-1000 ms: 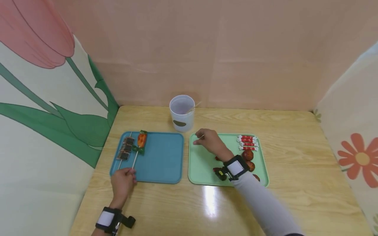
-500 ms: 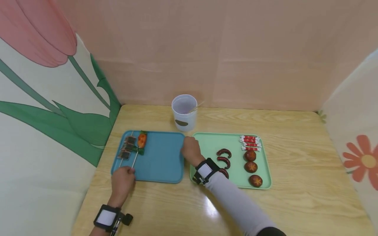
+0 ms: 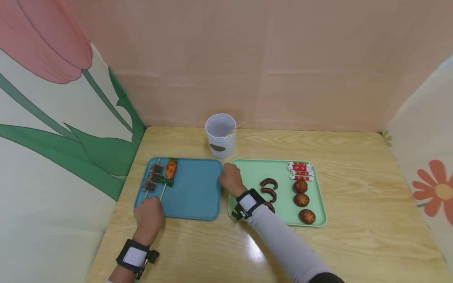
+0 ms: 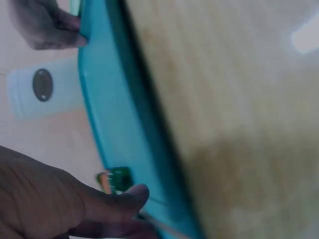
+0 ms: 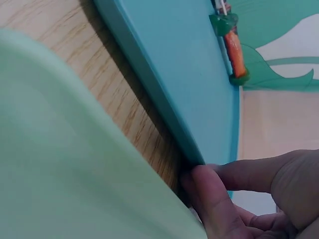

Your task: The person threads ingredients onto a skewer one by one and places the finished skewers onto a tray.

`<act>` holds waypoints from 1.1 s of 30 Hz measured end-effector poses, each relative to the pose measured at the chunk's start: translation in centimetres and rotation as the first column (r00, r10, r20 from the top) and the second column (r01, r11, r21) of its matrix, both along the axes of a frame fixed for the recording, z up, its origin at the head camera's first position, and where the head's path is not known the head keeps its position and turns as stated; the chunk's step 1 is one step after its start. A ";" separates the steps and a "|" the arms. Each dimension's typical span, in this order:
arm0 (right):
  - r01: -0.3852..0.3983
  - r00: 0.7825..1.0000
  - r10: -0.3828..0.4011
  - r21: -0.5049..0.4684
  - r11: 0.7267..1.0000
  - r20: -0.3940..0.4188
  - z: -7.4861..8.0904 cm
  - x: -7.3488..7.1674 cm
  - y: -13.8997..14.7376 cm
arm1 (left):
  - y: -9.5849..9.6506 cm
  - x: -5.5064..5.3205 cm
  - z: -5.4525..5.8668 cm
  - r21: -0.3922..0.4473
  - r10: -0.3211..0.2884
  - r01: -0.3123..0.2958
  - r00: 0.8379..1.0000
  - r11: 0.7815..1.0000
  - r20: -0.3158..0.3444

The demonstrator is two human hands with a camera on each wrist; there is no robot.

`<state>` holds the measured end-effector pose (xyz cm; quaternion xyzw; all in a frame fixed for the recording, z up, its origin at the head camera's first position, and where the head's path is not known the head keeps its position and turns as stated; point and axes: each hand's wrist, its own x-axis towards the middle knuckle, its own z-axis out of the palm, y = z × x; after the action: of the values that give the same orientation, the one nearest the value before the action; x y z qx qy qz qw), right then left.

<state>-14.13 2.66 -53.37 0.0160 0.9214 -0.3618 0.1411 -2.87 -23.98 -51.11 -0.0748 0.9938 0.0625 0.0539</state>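
Note:
On the left part of the blue tray (image 3: 192, 188) lie two skewers: one with dark square pieces (image 3: 152, 179), the other, a vegetable skewer (image 3: 171, 169), with an orange piece between green ones. At the tray's front left, my left hand (image 3: 149, 216) pinches the lower end of the vegetable skewer's stick; in the left wrist view the thumb (image 4: 137, 193) and fingers close around a thin stick (image 4: 162, 225). Over at the tray's right side, my right hand (image 3: 231, 180) grips the blue rim, its fingertips (image 5: 207, 181) in the narrow gap beside the green tray.
The green tray (image 3: 247, 169) holds several curled tentacle pieces (image 3: 269, 193), brown mushroom caps (image 3: 301, 200) and red-and-white sticks (image 3: 300, 173). Behind the trays stands a white bucket (image 3: 221, 141) with thin wooden sticks (image 3: 238, 127). A printed cloth wall (image 3: 265, 78) borders the wooden table.
My right hand has moved left from over the green tray to the blue tray's right rim, and the thin stick it pinched no longer shows. My left hand has shifted slightly farther up the stick.

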 end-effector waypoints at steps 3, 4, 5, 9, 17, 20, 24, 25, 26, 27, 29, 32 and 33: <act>-0.018 1.000 0.018 -0.004 1.000 0.002 0.3 -0.2 0.5 | 1.0 -1.0 0.8 0.030 -0.009 0.011 0.998 0.999 -0.065; -0.021 1.000 0.021 -0.011 1.000 -0.009 0.4 -0.4 0.8 | 1.4 -1.6 1.1 0.071 -0.012 0.019 0.995 0.997 -0.098; -0.020 0.999 0.019 -0.033 0.999 -0.034 0.6 -0.6 1.2 | 1.9 -2.3 1.5 0.142 -0.013 0.031 0.992 0.989 -0.122; 0.022 0.975 -0.063 -0.190 0.982 -0.214 2.2 -2.5 3.2 | 4.5 -5.5 3.3 0.488 0.025 0.083 0.977 0.869 -0.211; 0.041 0.840 -0.295 -0.488 0.872 -0.456 6.6 -7.1 6.3 | 10.9 -10.9 4.3 0.823 0.251 0.121 0.919 0.555 -0.305; 0.011 0.834 -0.289 -0.510 0.860 -0.471 7.3 -7.7 6.5 | 13.0 -12.7 3.4 0.861 0.269 0.077 0.933 0.503 -0.240; 0.008 0.816 -0.301 -0.510 0.860 -0.493 7.6 -7.7 6.3 | 15.3 -14.6 1.8 0.870 0.235 0.038 0.956 0.491 -0.175; 0.013 0.811 -0.310 -0.515 0.857 -0.495 7.6 -7.6 6.2 | 15.8 -14.9 1.4 0.872 0.228 0.045 0.958 0.488 -0.177; 0.019 0.806 -0.322 -0.521 0.853 -0.497 7.6 -7.4 6.2 | 16.3 -15.2 1.0 0.876 0.221 0.056 0.958 0.479 -0.182; 0.022 0.800 -0.336 -0.534 0.845 -0.497 7.7 -7.3 6.2 | 16.7 -15.5 0.7 0.879 0.217 0.068 0.957 0.473 -0.191; 0.026 0.796 -0.354 -0.555 0.831 -0.492 7.6 -7.1 6.1 | 17.3 -15.8 -0.1 0.881 0.219 0.097 0.951 0.463 -0.220; 0.018 0.794 -0.352 -0.559 0.829 -0.496 7.7 -6.9 5.9 | 17.7 -16.0 -0.7 0.892 0.244 0.131 0.935 0.433 -0.255; 0.013 0.792 -0.349 -0.557 0.830 -0.501 7.7 -7.0 5.9 | 17.7 -16.1 -0.8 0.892 0.253 0.136 0.931 0.430 -0.264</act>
<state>-21.09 8.55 -45.65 -0.0429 0.7776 -0.5989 -0.1866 -18.95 -6.24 -51.88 -0.0568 0.7945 0.5964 -0.0993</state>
